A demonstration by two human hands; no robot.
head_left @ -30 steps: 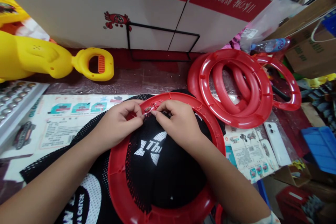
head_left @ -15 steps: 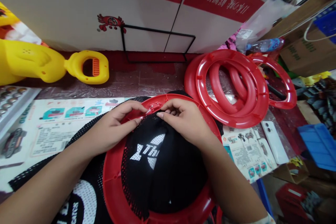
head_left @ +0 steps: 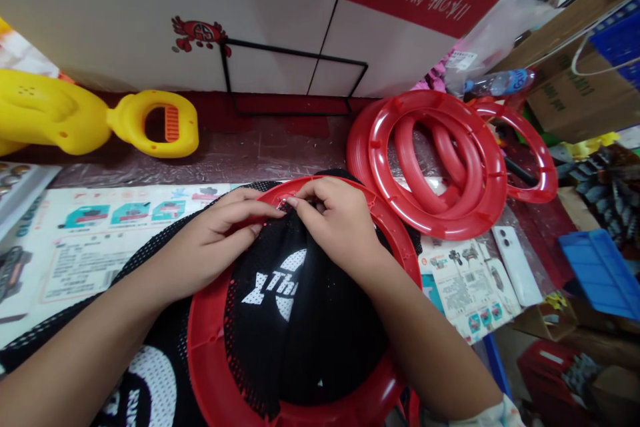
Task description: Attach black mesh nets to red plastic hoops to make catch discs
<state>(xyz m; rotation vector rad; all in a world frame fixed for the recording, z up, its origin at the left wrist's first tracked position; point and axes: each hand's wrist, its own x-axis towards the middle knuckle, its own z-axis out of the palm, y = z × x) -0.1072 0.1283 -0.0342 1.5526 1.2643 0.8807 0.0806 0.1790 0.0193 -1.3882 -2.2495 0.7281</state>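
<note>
A large red plastic ring (head_left: 206,357) lies in front of me, with black mesh fabric (head_left: 330,333) bearing white print inside it. My left hand (head_left: 220,237) rests across the ring's upper left, fingers stretched out and thumb apart from the index finger. Its index fingertip touches a small shiny piece (head_left: 283,204) at the ring's top inner edge. Curled in a pinch, my right hand (head_left: 335,220) grips the fabric's gathered edge right beside that piece. Its fingertips are partly hidden. More black printed fabric (head_left: 165,373) spreads out under the ring on the left.
More red rings (head_left: 493,213) are stacked at the right, near a white phone (head_left: 517,267). A yellow plastic toy (head_left: 60,113) lies at the left. Behind stand a black wire frame (head_left: 295,52) and a large white box (head_left: 125,27). A blue bin (head_left: 600,273) is far right.
My left thumb has drawn back from the ring's edge, opening a gap to the index finger. My right hand has shifted slightly left along the fabric edge. The view has moved a little.
</note>
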